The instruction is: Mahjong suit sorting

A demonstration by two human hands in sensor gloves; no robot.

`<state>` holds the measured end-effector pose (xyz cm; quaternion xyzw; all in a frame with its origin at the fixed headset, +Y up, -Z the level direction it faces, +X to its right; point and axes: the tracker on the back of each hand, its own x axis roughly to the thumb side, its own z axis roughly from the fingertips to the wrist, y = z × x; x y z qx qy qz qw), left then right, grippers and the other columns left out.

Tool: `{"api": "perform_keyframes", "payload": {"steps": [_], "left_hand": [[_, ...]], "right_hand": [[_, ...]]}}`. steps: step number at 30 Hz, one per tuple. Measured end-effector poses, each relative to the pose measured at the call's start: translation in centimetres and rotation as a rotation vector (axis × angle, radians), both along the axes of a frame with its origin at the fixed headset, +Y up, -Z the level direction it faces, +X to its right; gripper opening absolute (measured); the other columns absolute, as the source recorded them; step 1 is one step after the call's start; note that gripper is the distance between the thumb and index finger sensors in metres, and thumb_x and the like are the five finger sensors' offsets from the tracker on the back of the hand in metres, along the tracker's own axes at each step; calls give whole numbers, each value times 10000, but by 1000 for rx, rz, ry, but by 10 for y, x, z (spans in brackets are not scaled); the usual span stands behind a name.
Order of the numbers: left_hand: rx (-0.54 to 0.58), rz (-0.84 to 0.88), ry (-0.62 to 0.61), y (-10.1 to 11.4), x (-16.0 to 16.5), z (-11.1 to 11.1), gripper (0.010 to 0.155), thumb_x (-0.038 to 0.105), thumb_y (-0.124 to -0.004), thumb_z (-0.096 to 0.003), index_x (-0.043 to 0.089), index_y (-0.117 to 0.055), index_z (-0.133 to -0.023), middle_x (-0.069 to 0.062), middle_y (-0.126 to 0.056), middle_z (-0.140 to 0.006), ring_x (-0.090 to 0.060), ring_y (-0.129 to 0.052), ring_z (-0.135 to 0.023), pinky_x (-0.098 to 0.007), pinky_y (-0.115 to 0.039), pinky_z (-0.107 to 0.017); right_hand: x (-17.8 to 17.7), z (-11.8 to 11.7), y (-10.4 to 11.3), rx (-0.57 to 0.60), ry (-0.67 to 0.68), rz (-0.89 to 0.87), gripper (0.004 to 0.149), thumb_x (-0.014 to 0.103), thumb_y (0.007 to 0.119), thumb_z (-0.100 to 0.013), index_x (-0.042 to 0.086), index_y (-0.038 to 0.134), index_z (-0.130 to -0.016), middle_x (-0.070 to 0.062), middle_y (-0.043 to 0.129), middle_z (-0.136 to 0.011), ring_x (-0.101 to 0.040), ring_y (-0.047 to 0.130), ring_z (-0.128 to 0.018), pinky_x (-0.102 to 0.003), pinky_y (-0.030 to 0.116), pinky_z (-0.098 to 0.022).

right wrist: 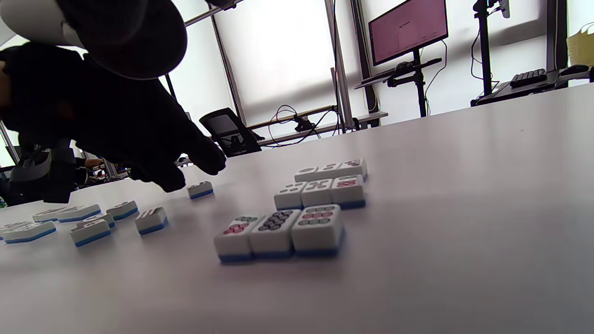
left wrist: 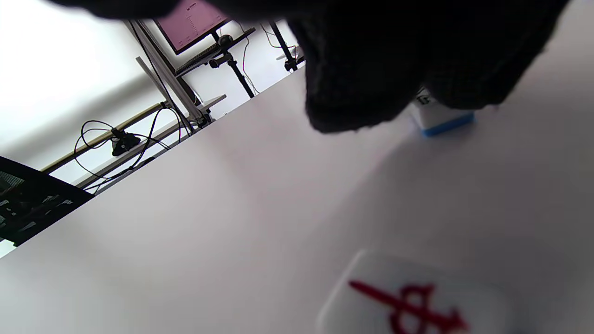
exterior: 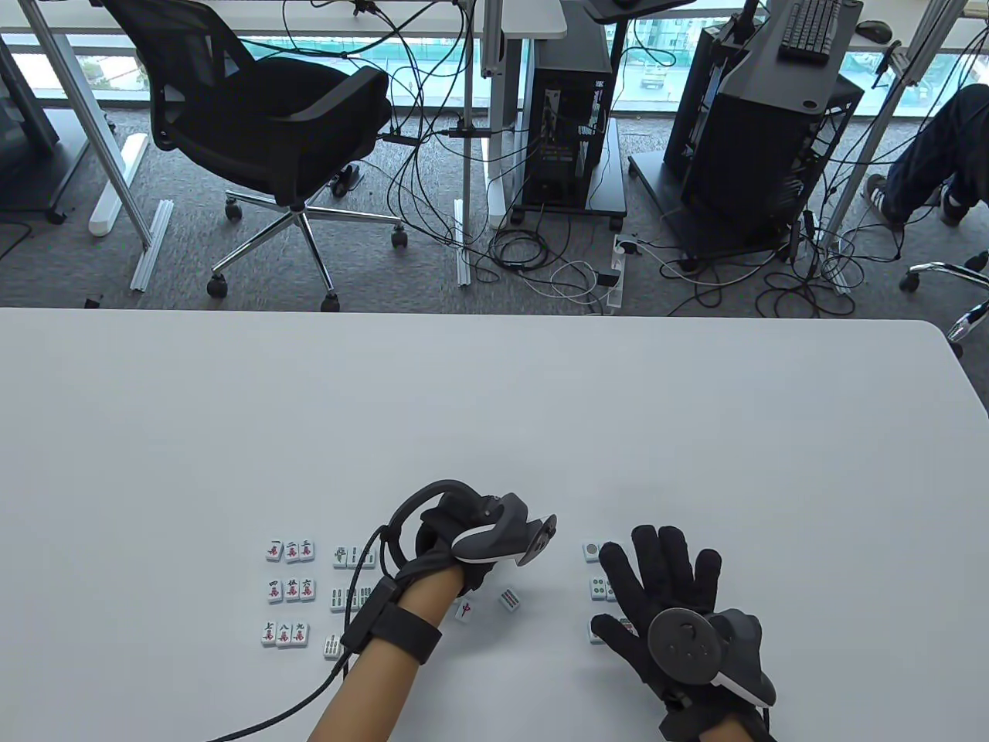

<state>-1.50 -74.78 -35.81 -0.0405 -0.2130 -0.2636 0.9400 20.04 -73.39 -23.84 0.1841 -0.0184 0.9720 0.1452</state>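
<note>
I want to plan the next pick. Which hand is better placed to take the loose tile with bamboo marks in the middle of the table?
Left. The left hand hovers right beside the loose white bamboo-marked tile; the right hand lies spread over the circle-marked tiles.

This was an office or lab workspace. Beyond the white table lay grey carpet strewn with tangled cables and a power strip. A black mesh swivel chair stood on castors beside desks with metal legs. Two black computer towers sat on wheeled stands, a keyboard on one. Large windows ran along the far wall, and a monitor glowed on a stand
</note>
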Motion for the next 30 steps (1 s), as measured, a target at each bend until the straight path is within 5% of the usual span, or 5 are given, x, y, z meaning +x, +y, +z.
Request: {"api": "perform_keyframes", "payload": {"steps": [15,25,30], "left_hand": [[-76,88,2,-9,-7,-3,581,529,-876,-303,227,-861,-799,151,-1007,-306,-39,-892,-15,-323,-853,-147],[-39,221,-18,39,-71,56,613,549,-869,-294,179,-869,-783,161,-1007,-299,-36,-894,-3,-321,-854,-136],[-72,227,12,37,-108,97,613,546,-877,-289,171,-878,-775,162,-1007,-287,-35,-891,6,-320,-853,-129]], "right_hand": [[0,0,0,-6,-1,14,754,607,584,-521,352,204,-1121,-69,44,-1185,-367,-51,-1039,-686,20,-703],[-1,0,-1,-5,-1,23,754,606,584,-521,351,205,-1121,-69,44,-1185,-368,-50,-1039,-686,21,-702],[-1,1,-1,-3,-2,32,755,607,583,-520,349,205,-1120,-74,43,-1183,-370,-48,-1037,-687,24,-700]]}}
